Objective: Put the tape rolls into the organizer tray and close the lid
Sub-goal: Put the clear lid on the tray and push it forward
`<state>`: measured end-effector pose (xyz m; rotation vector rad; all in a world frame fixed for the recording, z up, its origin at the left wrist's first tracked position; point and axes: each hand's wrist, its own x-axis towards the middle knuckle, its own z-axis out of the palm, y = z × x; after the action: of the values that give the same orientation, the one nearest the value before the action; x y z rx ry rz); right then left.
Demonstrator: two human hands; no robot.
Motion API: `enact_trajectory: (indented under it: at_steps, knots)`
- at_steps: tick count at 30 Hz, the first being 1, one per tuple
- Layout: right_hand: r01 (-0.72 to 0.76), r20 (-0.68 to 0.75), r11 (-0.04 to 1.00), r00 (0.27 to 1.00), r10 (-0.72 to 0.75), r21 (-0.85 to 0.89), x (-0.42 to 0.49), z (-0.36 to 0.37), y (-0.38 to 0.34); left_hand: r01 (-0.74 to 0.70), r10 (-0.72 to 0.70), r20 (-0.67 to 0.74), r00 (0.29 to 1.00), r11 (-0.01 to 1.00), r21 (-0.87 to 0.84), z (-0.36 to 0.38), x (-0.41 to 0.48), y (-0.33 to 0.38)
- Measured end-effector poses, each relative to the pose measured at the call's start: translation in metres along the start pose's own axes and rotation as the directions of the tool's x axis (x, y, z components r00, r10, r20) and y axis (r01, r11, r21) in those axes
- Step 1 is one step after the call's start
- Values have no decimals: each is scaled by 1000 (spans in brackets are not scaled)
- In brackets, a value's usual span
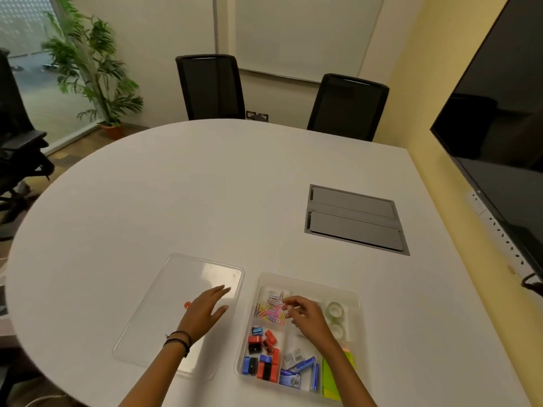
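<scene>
Lying just left of the organizer tray [308,284], where the tape rolls [335,311] already sit at right, the lid [176,289] is under the left hand [205,308], its grip flat and empty; the right hand [305,315] hangs loosely curled, its grip empty.

No text can be read anywhere. The blue boxes [289,379] at the near end of the tray [305,279] carry pale print, but it is too blurred to make out. The white packs [293,355] just beside them show small dark marks, which are just as illegible.
</scene>
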<state>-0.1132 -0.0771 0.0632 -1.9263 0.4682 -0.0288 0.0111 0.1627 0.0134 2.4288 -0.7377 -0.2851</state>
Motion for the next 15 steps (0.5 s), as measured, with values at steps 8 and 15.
enact_trajectory:
  at_steps: [8, 15]
  knots:
    - [91, 246, 990, 967, -61, -112, 4, 64, -18, 276, -295, -44, 954, 929, -245, -14, -55, -57]
    - [195, 373, 956, 922, -103, -218, 3, 115, -28, 386, -465, -212, 859, 862, -328, -18, -97, -80]
